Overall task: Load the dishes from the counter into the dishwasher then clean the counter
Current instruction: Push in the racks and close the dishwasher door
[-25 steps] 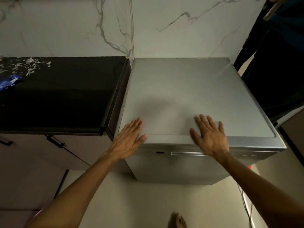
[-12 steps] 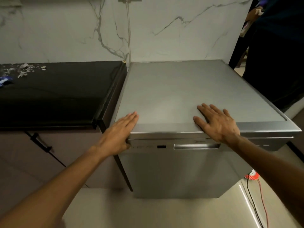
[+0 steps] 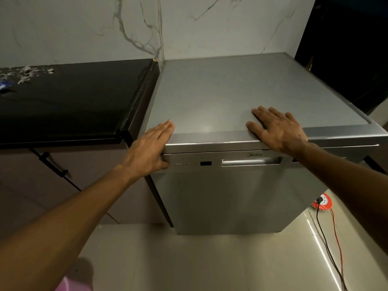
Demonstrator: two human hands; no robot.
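Note:
A silver freestanding dishwasher (image 3: 231, 196) stands with its door closed, its handle recess (image 3: 252, 161) and buttons facing me. My left hand (image 3: 149, 148) lies over the front left corner of its flat top, fingers straight on the top and thumb down by the control panel. My right hand (image 3: 275, 129) rests flat on the top near the front edge, fingers spread. The black counter (image 3: 69, 101) sits to the left; no dishes show on it.
White scraps (image 3: 25, 73) and a blue item (image 3: 4, 88) lie at the counter's far left. Dark cabinet fronts with a bar handle (image 3: 52, 162) sit below. A red plug reel (image 3: 321, 202) and cables trail on the tiled floor at right. A dark doorway opens at right.
My view has dropped and pulled back, so the dishwasher's front panel now shows. My left hand has slid from the top to wrap the front left corner. The right hand stays flat.

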